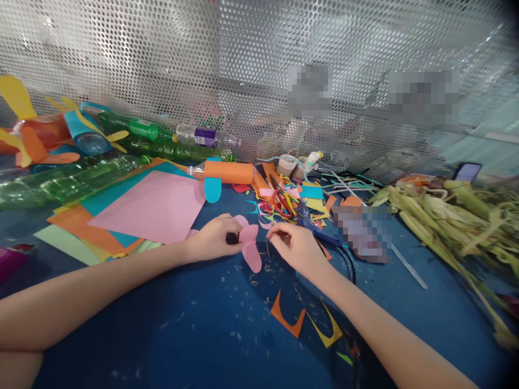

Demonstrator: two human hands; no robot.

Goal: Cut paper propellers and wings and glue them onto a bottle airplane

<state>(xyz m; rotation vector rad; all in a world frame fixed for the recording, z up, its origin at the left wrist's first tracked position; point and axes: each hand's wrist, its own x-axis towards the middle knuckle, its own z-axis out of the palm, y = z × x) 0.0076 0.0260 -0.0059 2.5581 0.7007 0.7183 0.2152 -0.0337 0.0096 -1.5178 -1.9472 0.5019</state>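
My left hand is closed on a pink paper propeller with rounded blades. A small black piece, perhaps a bottle cap, shows between those fingers. Just to the right, my right hand has its thumb and fingertips pinched together, apart from the propeller. A thin pale strand hangs near its fingertips; what they hold is too small to make out. Beyond the hands lies a clear bottle wrapped in orange paper, with a blue paper wing. Beside the right hand is a blue glue gun.
Coloured paper sheets and green bottles lie left, near finished paper-bladed bottles. Paper scraps and scissors are heaped centrally. Orange and yellow offcuts lie in front. Corn husks cover the right side.
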